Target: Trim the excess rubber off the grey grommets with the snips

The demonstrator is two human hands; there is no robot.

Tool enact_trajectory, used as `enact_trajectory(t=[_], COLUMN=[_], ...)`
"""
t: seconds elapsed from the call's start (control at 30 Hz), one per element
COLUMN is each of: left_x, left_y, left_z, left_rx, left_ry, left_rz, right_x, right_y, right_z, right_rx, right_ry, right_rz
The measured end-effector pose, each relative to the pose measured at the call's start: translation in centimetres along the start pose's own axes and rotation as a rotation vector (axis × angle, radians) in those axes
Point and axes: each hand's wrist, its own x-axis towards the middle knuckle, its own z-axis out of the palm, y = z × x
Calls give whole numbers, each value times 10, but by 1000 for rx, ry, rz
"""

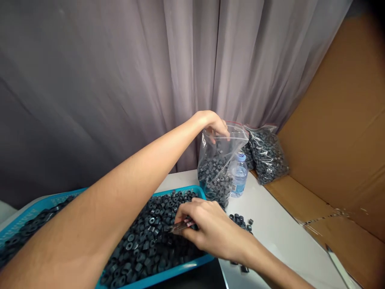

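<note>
Worktop [276,228], far edge: open bag [214,174] could spill.
Left hand [217,125], grip unclear, might tug it; right hand [207,224] pinches slim tool [181,226].

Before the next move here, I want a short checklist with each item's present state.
1. Right hand holding the tweezers: ok.
2. Tweezers closed on one of the dark pieces in the blue basket: cannot tell; the tips blend in.
3. Clear bag open at the top: ok.
4. Left hand gripping the bag's mouth: cannot tell; it is at the opening.
5. All pieces contained: not ok; loose ones lie on the white table.
</note>
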Motion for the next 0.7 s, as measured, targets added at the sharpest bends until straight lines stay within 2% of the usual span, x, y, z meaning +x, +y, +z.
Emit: enact_trajectory(t=[0.07,0.17,0.27,0.3,0.33,0.37,0.4,0.5,0.57,0.6,0.7], left_x=[-5,-23,-69,-90,-112,-135,-156,-205,-221,-225,-229], left_y=[-4,-9,-20,-27,-36,-45,-55,-83,-93,-95,-97], left_z=[-2,-2,15,27,42,60,81,148,185,199,223], left_rx=[47,74,39,2,-63,-151,-256,-585,-798,-880,-1065], left_ry=[34,209,468,619,695,699,648,316,134,92,91], left_rz=[52,188,363,470,522,502,425,186,78,52,8], right_x=[-4,-18,-45,-55,-66,-75,-83,-98,-100,-100,-101], right_y=[3,12,27,32,38,43,46,51,49,47,42], right_z=[7,17,18,18,17,17,17,23,29,32,40], right_rx=[23,44,65,80,105,130,150,157,135,127,116], right_ry=[58,138,217,247,277,312,349,421,405,392,402], right_rz=[6,20,64,80,101,114,116,52,-34,-71,-70])
